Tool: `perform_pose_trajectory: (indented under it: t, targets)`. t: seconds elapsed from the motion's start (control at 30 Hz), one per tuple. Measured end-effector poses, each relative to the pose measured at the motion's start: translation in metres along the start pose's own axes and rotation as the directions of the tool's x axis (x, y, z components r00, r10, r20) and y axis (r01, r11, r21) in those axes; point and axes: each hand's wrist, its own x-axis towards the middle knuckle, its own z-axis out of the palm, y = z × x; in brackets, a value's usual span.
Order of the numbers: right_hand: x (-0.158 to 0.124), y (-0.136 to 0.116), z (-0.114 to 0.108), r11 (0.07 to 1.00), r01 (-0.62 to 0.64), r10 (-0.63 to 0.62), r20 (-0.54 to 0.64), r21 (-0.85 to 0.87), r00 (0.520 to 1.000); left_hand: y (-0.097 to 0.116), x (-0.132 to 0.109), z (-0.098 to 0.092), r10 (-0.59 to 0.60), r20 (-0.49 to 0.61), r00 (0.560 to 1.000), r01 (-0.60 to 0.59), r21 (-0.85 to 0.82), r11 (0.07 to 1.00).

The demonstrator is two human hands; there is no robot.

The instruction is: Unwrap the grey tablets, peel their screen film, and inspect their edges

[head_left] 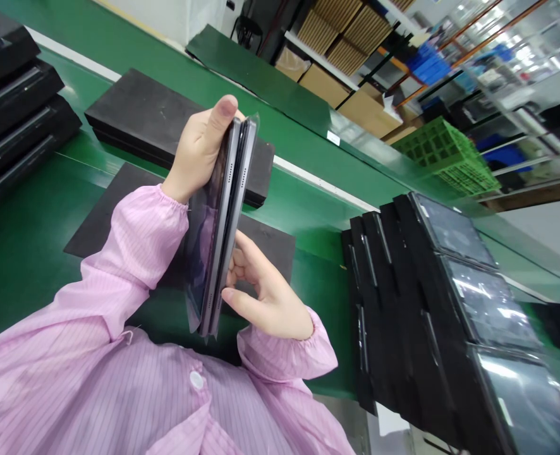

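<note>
The person's left hand [197,151] grasps two film-wrapped tablets [219,234], on edge side by side, over a black mat [273,243]. From their five o'clock, the right hand [275,300] meets them, fingers curled; whether it grips cannot be told. Black trays [398,309] stack at four o'clock.

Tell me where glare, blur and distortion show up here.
Head view: bright glare streaks the screens at right; head view: the upper-right background past the green crate is soft; head view: wide-angle stretching toward the right edge; head view: the held tablets are sharp enough to show small holes.
</note>
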Motion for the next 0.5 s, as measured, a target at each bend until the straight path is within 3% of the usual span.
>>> perform_pose_trajectory:
  t: [0.23, 0.37, 0.5]
  targets:
    - [-0.007, -0.005, -0.001, 0.999, 0.007, -0.009, -0.063, -0.04, 0.998, 0.018, -0.008, 0.011, 0.019, 0.051, 0.999, -0.02, 0.016, 1.0]
    - [-0.01, -0.007, -0.003, 0.997, 0.015, -0.02, -0.08, -0.071, 0.997, 0.029, -0.013, 0.015, -0.03, 0.094, 0.995, 0.029, 0.016, 0.999]
    - [-0.01, -0.008, -0.003, 0.992, 0.039, -0.05, -0.092, -0.121, 0.994, 0.022, -0.009, 0.017, -0.037, 0.106, 0.994, 0.034, 0.022, 0.999]
